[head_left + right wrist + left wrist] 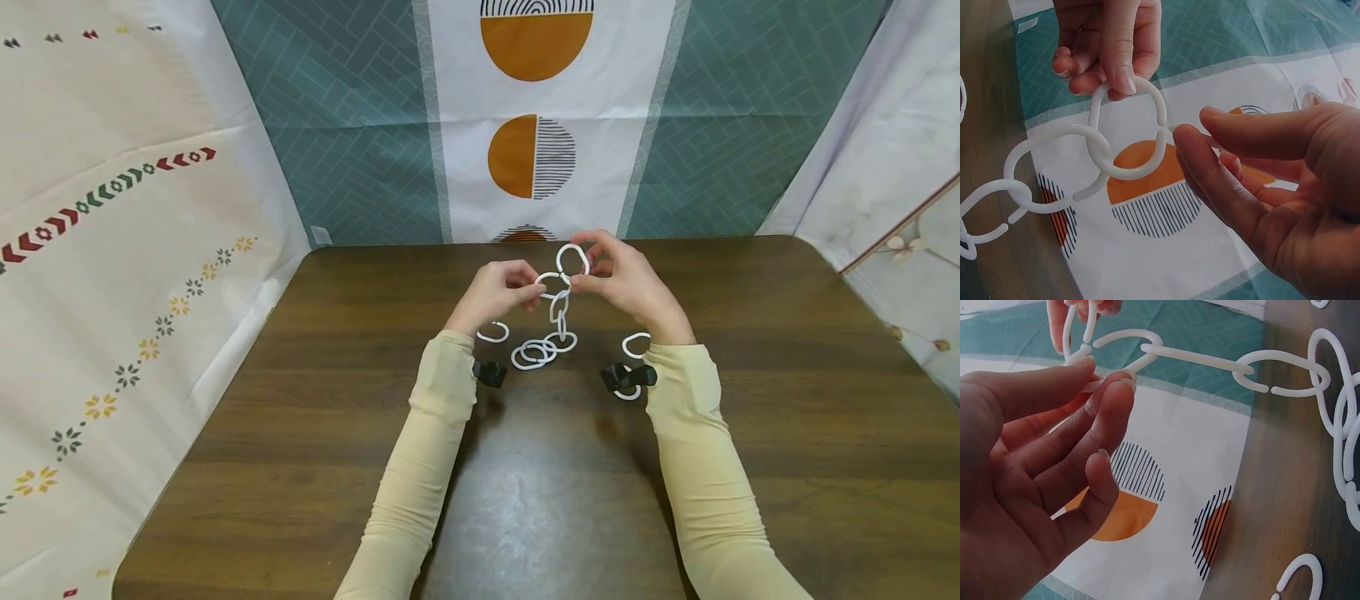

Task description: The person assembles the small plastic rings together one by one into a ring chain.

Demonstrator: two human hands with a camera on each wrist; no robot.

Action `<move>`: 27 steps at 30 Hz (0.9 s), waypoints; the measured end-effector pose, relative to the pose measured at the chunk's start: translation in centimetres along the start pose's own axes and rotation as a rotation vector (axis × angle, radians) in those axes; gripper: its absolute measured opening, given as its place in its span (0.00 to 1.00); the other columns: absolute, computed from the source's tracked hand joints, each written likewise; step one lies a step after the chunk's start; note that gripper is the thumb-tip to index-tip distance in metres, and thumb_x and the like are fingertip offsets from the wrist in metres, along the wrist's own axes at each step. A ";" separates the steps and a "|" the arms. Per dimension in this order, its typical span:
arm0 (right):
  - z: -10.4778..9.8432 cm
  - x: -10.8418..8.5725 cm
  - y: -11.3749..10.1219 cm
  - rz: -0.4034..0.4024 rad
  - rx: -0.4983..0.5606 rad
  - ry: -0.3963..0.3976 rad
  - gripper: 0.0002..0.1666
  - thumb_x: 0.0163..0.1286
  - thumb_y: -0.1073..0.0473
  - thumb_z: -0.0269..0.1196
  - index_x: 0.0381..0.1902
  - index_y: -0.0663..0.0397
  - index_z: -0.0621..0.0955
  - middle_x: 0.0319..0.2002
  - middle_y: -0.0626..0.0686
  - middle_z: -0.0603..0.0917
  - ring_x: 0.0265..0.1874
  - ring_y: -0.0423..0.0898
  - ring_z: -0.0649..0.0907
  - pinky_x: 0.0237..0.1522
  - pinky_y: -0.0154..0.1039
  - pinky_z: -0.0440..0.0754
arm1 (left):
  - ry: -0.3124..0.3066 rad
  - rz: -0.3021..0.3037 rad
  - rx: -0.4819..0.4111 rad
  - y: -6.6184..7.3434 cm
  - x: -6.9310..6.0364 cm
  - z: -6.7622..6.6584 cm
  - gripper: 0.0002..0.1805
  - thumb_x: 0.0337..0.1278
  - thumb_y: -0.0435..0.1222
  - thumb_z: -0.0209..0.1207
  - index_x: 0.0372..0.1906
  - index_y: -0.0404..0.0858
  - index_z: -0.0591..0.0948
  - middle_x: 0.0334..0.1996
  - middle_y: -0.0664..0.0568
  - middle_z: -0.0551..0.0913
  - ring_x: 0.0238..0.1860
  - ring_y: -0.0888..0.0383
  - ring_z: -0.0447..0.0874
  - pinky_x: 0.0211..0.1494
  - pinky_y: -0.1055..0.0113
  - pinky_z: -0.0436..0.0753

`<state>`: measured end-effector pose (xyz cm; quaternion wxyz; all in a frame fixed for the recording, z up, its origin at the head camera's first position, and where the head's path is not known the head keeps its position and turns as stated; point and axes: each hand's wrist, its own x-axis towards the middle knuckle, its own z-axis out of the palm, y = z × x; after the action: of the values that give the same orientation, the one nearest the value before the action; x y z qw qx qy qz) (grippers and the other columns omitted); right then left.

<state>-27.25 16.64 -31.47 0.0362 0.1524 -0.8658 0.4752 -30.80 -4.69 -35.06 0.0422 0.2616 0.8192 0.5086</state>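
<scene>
Both hands are raised over the far part of the table. The left hand (501,293) (1054,444) pinches the top ring (1094,119) of a white link chain (1197,359) between thumb and fingers. From that ring the chain hangs down, its lower links (534,353) lying on the table. Thumb and fingertips of the right hand (626,279) (1272,169) pinch another white link (573,247), held upright against the left hand's ring near its gap. Whether the two are joined, I cannot tell.
Loose white links lie on the brown table (315,417): one (493,339) by the left wrist, others (636,335) by the right wrist. A patterned cloth (465,167) hangs behind the table's far edge.
</scene>
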 end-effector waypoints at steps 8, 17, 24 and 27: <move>0.0 0.1 -0.1 0.012 -0.021 -0.017 0.32 0.61 0.65 0.68 0.63 0.56 0.71 0.38 0.55 0.73 0.27 0.30 0.79 0.35 0.28 0.72 | -0.005 0.005 -0.005 0.2 0.0 -0.1 0.05 0.60 0.36 0.64 0.33 0.38 0.82 0.25 0.46 0.85 0.31 0.44 0.85 0.43 0.49 0.81; 0.0 -0.1 -0.2 -0.015 -0.025 -0.052 0.28 0.63 0.66 0.66 0.60 0.61 0.72 0.36 0.56 0.77 0.28 0.31 0.81 0.36 0.28 0.74 | 0.004 0.001 -0.011 0.3 -0.2 -0.1 0.07 0.59 0.38 0.64 0.34 0.38 0.82 0.28 0.42 0.85 0.31 0.43 0.84 0.42 0.51 0.81; -0.3 -0.2 -0.3 -0.058 -0.149 -0.006 0.16 0.67 0.61 0.63 0.52 0.58 0.79 0.36 0.60 0.84 0.30 0.42 0.82 0.34 0.30 0.75 | -0.005 -0.012 0.011 0.3 -0.2 -0.2 0.07 0.59 0.40 0.64 0.35 0.41 0.83 0.30 0.37 0.85 0.32 0.44 0.83 0.34 0.63 0.79; -0.3 -0.2 -0.4 -0.076 -0.176 0.033 0.12 0.67 0.59 0.63 0.48 0.56 0.82 0.35 0.59 0.86 0.31 0.40 0.80 0.36 0.30 0.73 | -0.012 -0.023 0.038 0.4 -0.3 -0.3 0.08 0.59 0.44 0.65 0.35 0.44 0.84 0.30 0.40 0.85 0.31 0.48 0.81 0.31 0.67 0.76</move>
<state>-26.97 16.74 -31.04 0.0816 0.1736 -0.8971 0.3981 -30.44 -4.90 -34.63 0.0480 0.2561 0.8314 0.4907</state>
